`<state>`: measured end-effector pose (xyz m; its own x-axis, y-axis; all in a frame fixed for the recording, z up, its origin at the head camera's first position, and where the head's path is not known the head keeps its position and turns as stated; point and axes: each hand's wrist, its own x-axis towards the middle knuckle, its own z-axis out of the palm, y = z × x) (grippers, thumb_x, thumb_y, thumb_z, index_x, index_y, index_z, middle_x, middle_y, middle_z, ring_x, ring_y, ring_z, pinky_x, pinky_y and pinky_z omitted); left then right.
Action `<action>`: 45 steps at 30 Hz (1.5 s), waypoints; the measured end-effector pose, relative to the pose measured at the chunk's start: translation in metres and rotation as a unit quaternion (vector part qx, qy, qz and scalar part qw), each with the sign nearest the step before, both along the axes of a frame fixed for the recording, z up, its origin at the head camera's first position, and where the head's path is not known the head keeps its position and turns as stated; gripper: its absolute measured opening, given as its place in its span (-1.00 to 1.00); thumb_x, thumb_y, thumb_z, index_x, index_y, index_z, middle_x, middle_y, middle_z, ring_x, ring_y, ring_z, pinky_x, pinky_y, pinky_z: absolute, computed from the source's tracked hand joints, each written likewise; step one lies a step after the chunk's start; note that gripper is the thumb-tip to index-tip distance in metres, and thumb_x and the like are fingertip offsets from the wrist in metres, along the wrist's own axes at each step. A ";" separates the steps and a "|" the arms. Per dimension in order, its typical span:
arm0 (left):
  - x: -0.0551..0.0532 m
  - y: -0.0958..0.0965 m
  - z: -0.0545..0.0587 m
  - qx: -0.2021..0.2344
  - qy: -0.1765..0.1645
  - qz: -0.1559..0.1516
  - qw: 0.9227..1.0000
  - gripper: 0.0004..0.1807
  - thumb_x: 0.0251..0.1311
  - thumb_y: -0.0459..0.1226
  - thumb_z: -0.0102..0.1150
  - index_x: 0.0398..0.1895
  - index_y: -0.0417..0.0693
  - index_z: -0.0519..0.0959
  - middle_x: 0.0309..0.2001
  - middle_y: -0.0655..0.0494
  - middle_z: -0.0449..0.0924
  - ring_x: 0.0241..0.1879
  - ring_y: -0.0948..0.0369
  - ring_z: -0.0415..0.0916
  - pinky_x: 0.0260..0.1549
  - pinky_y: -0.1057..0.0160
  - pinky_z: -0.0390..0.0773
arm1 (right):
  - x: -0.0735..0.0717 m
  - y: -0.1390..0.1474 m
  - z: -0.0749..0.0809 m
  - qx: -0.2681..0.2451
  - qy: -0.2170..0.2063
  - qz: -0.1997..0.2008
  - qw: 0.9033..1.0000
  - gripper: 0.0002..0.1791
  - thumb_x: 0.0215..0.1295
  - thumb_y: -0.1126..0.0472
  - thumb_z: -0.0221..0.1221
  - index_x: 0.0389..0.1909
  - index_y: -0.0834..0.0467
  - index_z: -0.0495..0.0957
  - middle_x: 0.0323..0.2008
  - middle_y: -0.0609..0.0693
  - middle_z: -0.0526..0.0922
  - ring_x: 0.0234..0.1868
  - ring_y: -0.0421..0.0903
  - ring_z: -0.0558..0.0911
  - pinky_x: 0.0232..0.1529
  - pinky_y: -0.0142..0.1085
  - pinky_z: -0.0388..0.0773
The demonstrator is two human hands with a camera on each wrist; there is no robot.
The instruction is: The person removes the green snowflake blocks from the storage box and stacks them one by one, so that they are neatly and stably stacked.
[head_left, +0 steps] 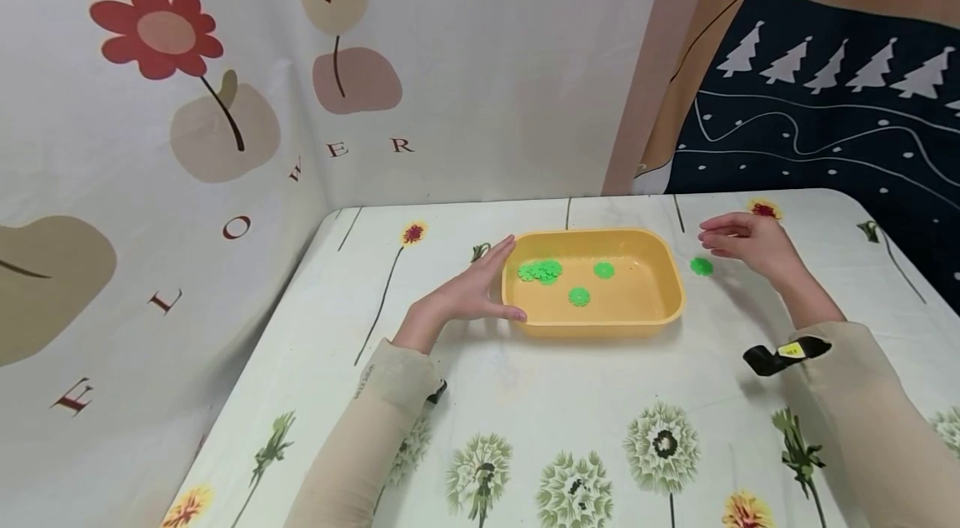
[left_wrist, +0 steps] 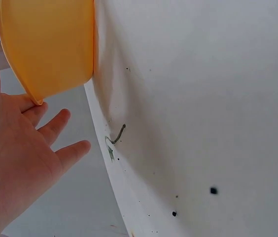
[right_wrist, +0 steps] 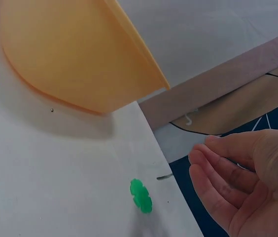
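A shallow yellow round-cornered plastic tray (head_left: 600, 329) sits on the white flower-printed tablecloth (head_left: 555, 395); bright green scalloped plastic discs (head_left: 543, 271) are heaped at its left end, with two more lying singly on its floor; the left hand (head_left: 467, 293) spans that end, fingers straight and spread against the rim, probably to steady it; a lone green disc (head_left: 701, 266) lies outside, right of the tray; the right hand (head_left: 752, 243) hovers beside it, fingers loosely bent, nothing visible between them, perhaps placed for easy reach.
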<state>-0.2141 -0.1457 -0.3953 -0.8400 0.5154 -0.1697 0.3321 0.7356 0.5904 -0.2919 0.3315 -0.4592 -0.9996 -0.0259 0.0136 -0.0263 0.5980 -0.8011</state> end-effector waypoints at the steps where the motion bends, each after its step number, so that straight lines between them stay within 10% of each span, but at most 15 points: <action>1: 0.000 0.000 0.000 0.000 -0.001 0.000 1.000 0.38 -0.05 0.13 0.50 0.63 0.13 -0.31 0.64 0.27 -0.39 0.63 0.16 -0.33 0.54 -0.07 0.02 | -0.002 0.001 -0.002 0.002 0.005 0.002 1.000 -0.52 0.35 -0.11 0.22 0.13 0.10 0.55 -0.20 -0.22 0.72 -0.26 -0.39 0.69 -0.25 -0.56 0.65; 11: 0.000 0.000 0.000 -0.001 -0.001 -0.001 1.000 0.38 -0.05 0.14 0.50 0.63 0.13 -0.32 0.64 0.28 -0.40 0.63 0.16 -0.34 0.55 -0.06 0.01 | -0.010 -0.004 -0.011 0.001 0.016 0.004 1.000 -0.46 0.27 -0.24 0.21 0.13 0.01 0.58 -0.12 -0.13 0.72 -0.25 -0.38 0.70 -0.26 -0.56 0.65; 20: -0.001 -0.001 0.001 -0.002 0.005 -0.011 1.000 0.37 -0.03 0.13 0.49 0.63 0.09 -0.32 0.64 0.25 -0.41 0.63 0.15 -0.35 0.56 -0.03 -0.02 | 0.037 -0.055 0.068 -0.039 -0.030 0.036 0.998 -0.52 0.38 0.02 0.23 0.17 0.24 0.54 0.00 0.18 0.69 -0.26 -0.32 0.69 -0.23 -0.56 0.65; 28: -0.001 -0.001 0.000 -0.005 0.010 -0.013 1.000 0.37 -0.02 0.14 0.48 0.63 0.09 -0.32 0.64 0.25 -0.42 0.63 0.14 -0.35 0.55 -0.05 -0.02 | 0.054 -0.085 0.093 -0.027 -0.027 0.053 0.998 -0.54 0.44 0.09 0.17 0.21 0.30 0.49 0.07 0.27 0.64 -0.25 -0.42 0.66 -0.07 -0.40 0.69; 45: -0.001 -0.001 -0.002 -0.007 0.022 -0.009 1.000 0.36 -0.04 0.16 0.48 0.63 0.05 -0.28 0.65 0.25 -0.38 0.63 0.15 -0.33 0.56 -0.04 -0.01 | 0.057 -0.126 0.093 -0.024 -0.032 0.100 0.994 -0.61 0.44 0.18 0.17 0.17 0.31 0.53 0.08 0.31 0.62 -0.26 -0.43 0.58 -0.18 -0.66 0.56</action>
